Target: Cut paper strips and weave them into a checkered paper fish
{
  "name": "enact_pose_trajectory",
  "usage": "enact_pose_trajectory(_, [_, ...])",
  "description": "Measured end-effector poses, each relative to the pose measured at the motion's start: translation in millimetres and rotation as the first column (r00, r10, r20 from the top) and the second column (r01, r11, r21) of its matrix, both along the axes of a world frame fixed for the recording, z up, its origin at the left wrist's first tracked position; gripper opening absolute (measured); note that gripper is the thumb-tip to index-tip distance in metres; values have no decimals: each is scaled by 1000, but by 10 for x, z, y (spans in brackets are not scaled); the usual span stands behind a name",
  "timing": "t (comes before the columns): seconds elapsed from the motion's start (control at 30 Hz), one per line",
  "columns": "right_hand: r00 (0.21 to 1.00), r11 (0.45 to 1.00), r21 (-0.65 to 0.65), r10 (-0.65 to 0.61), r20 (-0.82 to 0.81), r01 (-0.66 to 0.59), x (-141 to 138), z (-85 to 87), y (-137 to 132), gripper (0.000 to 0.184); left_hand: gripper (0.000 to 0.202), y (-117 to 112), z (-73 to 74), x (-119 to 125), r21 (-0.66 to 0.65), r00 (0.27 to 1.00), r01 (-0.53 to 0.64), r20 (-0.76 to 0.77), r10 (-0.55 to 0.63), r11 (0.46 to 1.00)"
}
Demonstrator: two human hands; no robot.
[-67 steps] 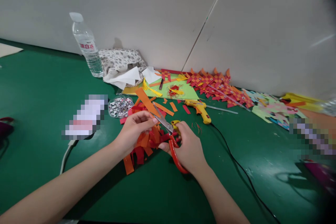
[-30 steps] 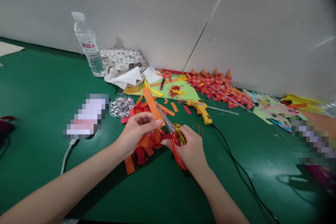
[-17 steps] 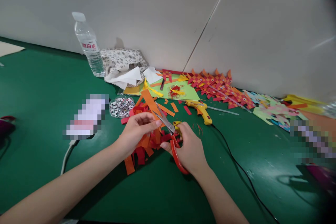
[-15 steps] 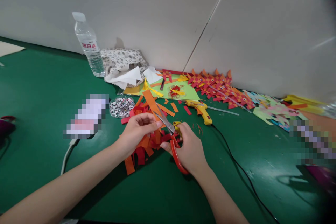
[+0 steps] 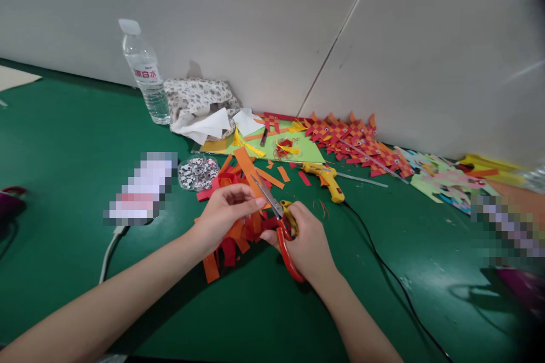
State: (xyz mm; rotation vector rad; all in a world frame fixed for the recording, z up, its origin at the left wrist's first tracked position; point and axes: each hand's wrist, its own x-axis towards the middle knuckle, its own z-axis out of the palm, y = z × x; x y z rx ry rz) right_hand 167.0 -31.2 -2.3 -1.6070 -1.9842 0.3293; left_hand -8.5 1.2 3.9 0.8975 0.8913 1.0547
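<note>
My left hand (image 5: 221, 216) pinches a bundle of red and orange paper strips (image 5: 232, 232) just above the green table (image 5: 63, 142). One long orange strip (image 5: 247, 165) sticks up and away from my fingertips. My right hand (image 5: 307, 243) grips red-handled scissors (image 5: 279, 224), fingers through the loops. The steel blades point up-left and meet the orange strip beside my left fingertips.
A yellow glue gun (image 5: 327, 180) with a black cord lies behind my right hand. A dish of googly eyes (image 5: 198, 172), a water bottle (image 5: 145, 76), a patterned cloth (image 5: 198, 101), a light green sheet (image 5: 281, 148) and woven red-orange paper fish (image 5: 357, 140) line the back by the white wall.
The scissor handles opened and closed again on the orange strip. Both hands stayed almost in place, and the view shifted very slightly.
</note>
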Motion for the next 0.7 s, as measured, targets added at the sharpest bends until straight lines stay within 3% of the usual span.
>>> enact_pose_trajectory(0.27, [1000,996,93,5,-30,-2,-2,-27,10,50,23,-7,28,7,-8,1000,-13,2,13,1000])
enact_pose_trajectory(0.7, [1000,998,67,-3,-7,3,4,-14,4,49,24,-34,21,16,-37,1000,20,-15,-21,999])
